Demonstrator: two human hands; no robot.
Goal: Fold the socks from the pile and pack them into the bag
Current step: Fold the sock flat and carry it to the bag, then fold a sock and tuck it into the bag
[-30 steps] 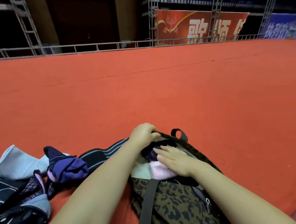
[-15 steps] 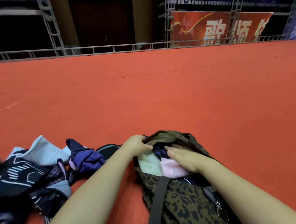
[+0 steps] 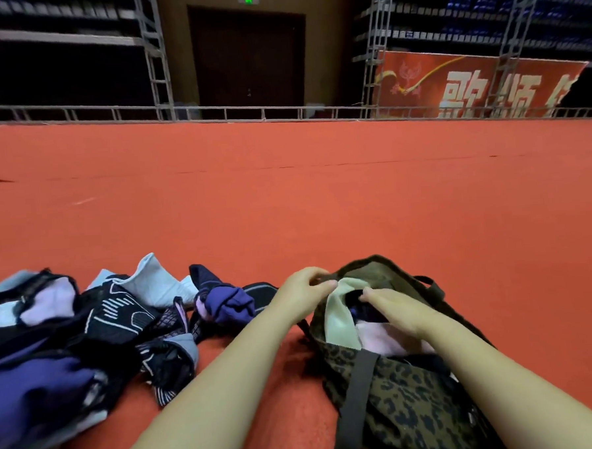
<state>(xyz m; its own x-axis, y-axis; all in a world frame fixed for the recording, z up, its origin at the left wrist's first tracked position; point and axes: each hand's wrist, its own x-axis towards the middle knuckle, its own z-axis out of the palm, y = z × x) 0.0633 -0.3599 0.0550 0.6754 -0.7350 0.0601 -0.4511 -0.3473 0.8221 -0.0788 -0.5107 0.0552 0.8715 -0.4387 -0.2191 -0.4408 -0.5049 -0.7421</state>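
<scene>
A leopard-print bag [image 3: 399, 397] lies on the red carpet at the lower right, its mouth open toward the far side. My left hand [image 3: 303, 292] pinches the bag's far rim and holds the mouth up. My right hand [image 3: 395, 306] lies flat inside the opening, pressing down on dark socks [image 3: 364, 311] beside a pale green sock [image 3: 339, 320] and a pink sock [image 3: 379, 340]. The pile of loose socks [image 3: 88, 338], dark blue, purple, black and light blue, sprawls at the lower left.
Red carpet [image 3: 320, 195] stretches far ahead and to the right. A metal railing [image 3: 247, 112] bounds its far edge, with truss posts, a dark door and a red banner [image 3: 469, 84] behind it.
The view has swung left, showing more of the sock pile. My left hand has lifted the bag's rim higher. My right hand stays pressed on the socks inside.
</scene>
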